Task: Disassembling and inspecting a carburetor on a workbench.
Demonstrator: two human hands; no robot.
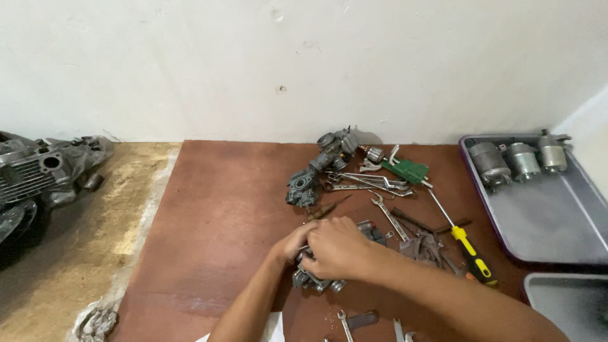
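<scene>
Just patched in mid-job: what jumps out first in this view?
Both hands, left hand and right hand, are clasped over a small grey metal part at the middle of the brown board. Behind them lies a heap of wrenches and two carburettors, with a yellow-handled screwdriver to the right. A grey tray at far right holds three motors; an engine block sits far left.
</scene>
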